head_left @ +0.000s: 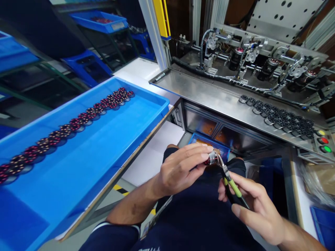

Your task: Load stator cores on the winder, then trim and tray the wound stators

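Note:
Between the fingertips of my left hand (pixel 184 167) is a small round motor stator (pixel 212 158), silvery on its side with a bit of red showing. My fingers cover much of it. My right hand (pixel 252 202) is wrapped round cutting pliers (pixel 232 186) with green and black handles. The metal jaws of the pliers point up and left, right at the stator's edge; whether they touch it I cannot tell. Both hands are over my lap.
On the left a blue tray (pixel 110 139) holds a long row of red-and-black wound stators (pixel 86 118). Ahead stands a machine with a metal ledge (pixel 204 89), bearing several black-and-silver parts (pixel 280 116). Coloured buttons (pixel 324 140) sit at its right end. Below is a blue bin (pixel 195 138).

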`<state>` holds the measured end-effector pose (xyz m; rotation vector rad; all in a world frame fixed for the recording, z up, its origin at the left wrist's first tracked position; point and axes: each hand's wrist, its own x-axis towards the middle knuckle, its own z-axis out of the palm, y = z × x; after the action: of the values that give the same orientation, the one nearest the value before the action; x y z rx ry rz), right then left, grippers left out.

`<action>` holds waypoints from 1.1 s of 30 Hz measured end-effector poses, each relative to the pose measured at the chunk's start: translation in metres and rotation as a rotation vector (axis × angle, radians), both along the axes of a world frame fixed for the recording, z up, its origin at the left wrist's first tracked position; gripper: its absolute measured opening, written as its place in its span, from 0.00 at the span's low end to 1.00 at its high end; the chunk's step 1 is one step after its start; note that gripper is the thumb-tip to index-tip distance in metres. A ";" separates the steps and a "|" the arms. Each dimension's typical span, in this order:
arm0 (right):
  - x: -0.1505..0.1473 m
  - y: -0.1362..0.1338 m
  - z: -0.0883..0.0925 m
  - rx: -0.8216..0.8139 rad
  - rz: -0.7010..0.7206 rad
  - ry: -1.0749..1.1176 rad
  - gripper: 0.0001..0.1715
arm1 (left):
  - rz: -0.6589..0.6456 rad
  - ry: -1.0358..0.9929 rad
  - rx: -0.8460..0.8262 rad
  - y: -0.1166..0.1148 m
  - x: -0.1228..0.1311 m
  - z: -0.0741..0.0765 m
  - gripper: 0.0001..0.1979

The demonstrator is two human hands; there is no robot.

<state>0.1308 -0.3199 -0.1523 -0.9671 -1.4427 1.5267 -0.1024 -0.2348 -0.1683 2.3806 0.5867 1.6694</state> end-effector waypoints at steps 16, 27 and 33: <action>-0.003 0.005 -0.002 0.058 -0.039 -0.090 0.36 | 0.014 -0.002 -0.047 -0.001 0.000 0.003 0.30; 0.019 -0.010 -0.030 -0.187 -0.210 0.002 0.27 | -0.477 -0.700 -0.881 0.004 0.003 -0.029 0.26; 0.020 -0.020 -0.048 -0.351 -0.336 0.123 0.27 | -0.719 -0.997 -1.319 0.003 0.004 -0.037 0.34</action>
<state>0.1507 -0.3394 -0.1999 -1.2290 -0.8873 1.5785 -0.0984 -0.2316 -0.2057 0.5723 0.3378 1.2001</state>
